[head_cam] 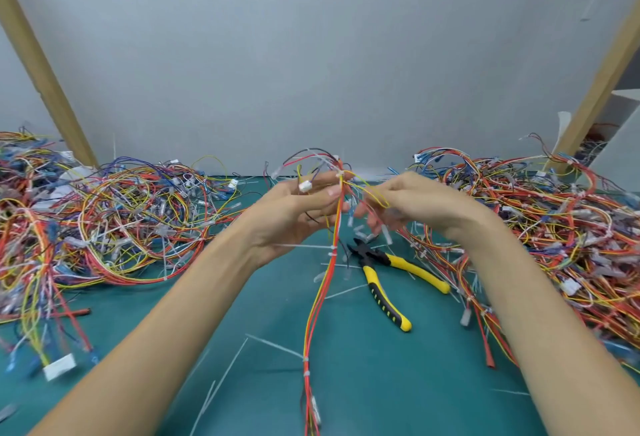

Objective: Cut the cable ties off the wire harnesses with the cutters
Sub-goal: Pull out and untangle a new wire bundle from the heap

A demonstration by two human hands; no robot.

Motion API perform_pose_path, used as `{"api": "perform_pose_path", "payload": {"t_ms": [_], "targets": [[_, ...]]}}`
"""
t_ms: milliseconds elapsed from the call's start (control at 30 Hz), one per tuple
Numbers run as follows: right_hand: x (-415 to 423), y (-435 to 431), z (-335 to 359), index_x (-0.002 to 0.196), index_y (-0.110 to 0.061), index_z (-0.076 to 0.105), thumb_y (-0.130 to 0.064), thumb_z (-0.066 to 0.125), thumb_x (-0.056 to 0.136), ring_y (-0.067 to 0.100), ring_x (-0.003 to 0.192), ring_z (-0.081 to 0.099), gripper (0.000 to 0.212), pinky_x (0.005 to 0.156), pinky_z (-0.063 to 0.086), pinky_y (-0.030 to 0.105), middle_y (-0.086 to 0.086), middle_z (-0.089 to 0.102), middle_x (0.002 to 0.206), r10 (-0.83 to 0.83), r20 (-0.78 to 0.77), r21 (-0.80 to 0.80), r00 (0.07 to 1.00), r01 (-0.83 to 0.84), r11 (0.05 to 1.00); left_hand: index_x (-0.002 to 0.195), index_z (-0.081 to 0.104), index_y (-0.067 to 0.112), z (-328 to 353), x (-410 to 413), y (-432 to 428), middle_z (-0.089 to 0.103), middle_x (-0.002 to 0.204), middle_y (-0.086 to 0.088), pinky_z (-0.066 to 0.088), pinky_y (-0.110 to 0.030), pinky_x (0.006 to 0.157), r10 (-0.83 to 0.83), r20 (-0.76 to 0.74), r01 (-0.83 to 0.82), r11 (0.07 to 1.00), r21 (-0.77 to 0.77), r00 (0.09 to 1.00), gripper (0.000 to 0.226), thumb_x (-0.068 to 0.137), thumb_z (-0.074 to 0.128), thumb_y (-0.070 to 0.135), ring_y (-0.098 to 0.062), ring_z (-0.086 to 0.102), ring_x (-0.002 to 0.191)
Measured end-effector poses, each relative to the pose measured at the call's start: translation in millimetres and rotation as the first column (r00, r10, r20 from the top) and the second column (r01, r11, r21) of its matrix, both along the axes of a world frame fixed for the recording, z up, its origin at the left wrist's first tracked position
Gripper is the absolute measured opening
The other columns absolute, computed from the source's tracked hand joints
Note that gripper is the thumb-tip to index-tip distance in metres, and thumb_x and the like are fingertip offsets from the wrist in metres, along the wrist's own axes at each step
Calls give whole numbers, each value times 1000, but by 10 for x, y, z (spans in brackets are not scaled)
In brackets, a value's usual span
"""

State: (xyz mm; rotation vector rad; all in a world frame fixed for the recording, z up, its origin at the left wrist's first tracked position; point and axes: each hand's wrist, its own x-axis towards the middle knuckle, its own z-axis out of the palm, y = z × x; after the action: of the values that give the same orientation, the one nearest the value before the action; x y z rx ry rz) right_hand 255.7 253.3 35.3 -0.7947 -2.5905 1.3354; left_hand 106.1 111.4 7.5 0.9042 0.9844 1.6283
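Left hand [300, 209]: we pinch the harness [320, 297] upright.
Right hand [419, 203]: our fingers [391, 188] curl round its yellow loop [375, 197].
Cutters [373, 274]: lying on surface [277, 318].

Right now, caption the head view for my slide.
Left hand and right hand hold a red-and-yellow wire harness above yellow-handled cutters lying on the green mat.

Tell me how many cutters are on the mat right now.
1. The yellow-handled cutters lie on the green mat, just right of the harness that the left hand holds up. Another could be buried under the left pile or the right pile.
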Motion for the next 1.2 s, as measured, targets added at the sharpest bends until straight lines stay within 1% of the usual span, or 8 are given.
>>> {"api": "perform_pose_path", "payload": {"t_ms": [67,167,367,467,633,800,967,1200], "targets": [[14,-69,-19,94,-12,72,-27,44,104,16,75,71,33,69,53,27,5,73,81,135,66,-81,989,-129,988,93,74,15,-16,-14,24,69,78,1,56,-20,67,80,44,-79,997,-21,996,20,76,67,10,-12,70,71],[23,-142,-118,124,-13,60,-16,45,104,27,101,70,25,81,57,33,10,71,112,410,72,-303,909,-372,877,96,70,12,-10,-73,37,68,78,1,55,-20,63,167,113,-164,986,-35,979,15,84,63,4,-11,69,69],[-94,-279,-401,145,-45,33,-14,51,101,47,118,57,57,93,52,54,19,53,139,622,-71,-614,779,-526,588,89,59,11,-51,-229,30,66,79,-2,57,-22,62,350,324,-355,934,-44,879,11,91,59,0,-11,69,67],[-121,-296,-511,141,-56,28,-25,51,101,52,120,54,56,93,51,55,24,51,140,650,-151,-709,745,-540,454,89,56,10,-124,-277,32,64,78,-4,57,-22,63,400,390,-405,911,-73,830,10,92,58,1,-12,68,66],[-124,-225,-523,142,-59,26,-68,39,87,54,119,53,57,87,52,57,23,46,144,593,-275,-794,757,-527,304,88,58,6,-135,-359,14,64,78,-6,57,-20,61,458,391,-445,886,-128,799,7,93,57,2,-13,67,67],[-144,-231,-411,146,-55,24,-77,26,84,60,129,35,66,91,47,63,24,33,153,547,-389,-834,741,-535,132,82,59,5,-115,-356,11,65,73,-6,55,-19,58,470,377,-455,880,-133,798,11,93,56,2,-13,66,59],[-168,-353,-337,147,-57,18,-81,23,80,64,130,27,71,93,43,68,24,28,155,623,-374,-822,687,-557,121,78,57,7,-88,-361,6,63,60,-1,50,-17,57,436,342,-431,897,-95,832,17,94,53,4,-10,60,51],[-153,-396,-307,148,-56,10,-83,24,78,65,130,28,76,92,44,67,25,29,155,647,-293,-835,704,-518,186,84,61,10,-55,-346,-13,61,67,1,49,-20,69,381,286,-379,923,-66,879,12,94,55,7,-11,59,61]]}}
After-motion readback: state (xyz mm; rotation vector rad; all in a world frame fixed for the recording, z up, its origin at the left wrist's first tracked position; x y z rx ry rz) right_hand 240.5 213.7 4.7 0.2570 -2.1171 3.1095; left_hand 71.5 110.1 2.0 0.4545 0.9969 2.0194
